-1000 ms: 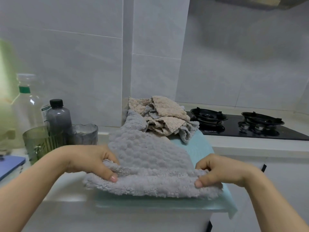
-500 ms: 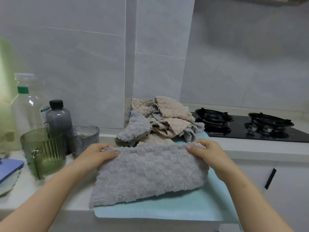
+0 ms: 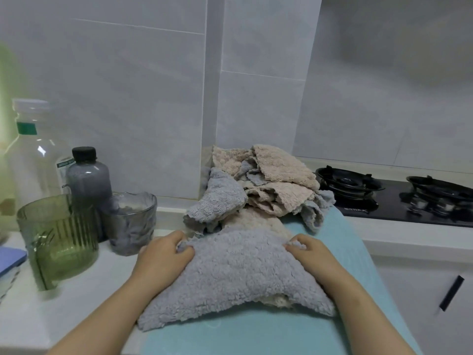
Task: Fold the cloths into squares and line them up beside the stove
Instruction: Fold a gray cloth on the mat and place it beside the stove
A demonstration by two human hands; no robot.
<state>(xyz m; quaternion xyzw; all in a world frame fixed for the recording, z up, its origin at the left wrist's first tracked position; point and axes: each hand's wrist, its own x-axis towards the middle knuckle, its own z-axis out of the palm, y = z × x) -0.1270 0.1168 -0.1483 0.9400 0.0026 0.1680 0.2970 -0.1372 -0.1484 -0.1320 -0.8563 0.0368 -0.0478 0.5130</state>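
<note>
A fluffy grey cloth (image 3: pixel 238 275), folded over once, lies on a light blue mat (image 3: pixel 256 334) at the counter's front. My left hand (image 3: pixel 161 260) grips its far left corner and my right hand (image 3: pixel 311 254) grips its far right corner, fingers curled into the pile. The middle of the cloth bulges up and its near corners splay outward. Behind it sits a loose heap of beige and grey cloths (image 3: pixel 266 185). The black gas stove (image 3: pixel 399 198) is to the right of the heap.
On the left stand a green ribbed glass (image 3: pixel 58 239), a smoky grey glass (image 3: pixel 131 221), a dark capped bottle (image 3: pixel 88 180) and a clear plastic bottle (image 3: pixel 33 155). A blue item (image 3: pixel 10 260) lies at the far left edge. White cabinet fronts (image 3: pixel 435 298) drop away at right.
Both hands carried the cloth's near edge away from me and folded it over. They then drew inward and back a little, bunching the cloth's middle.
</note>
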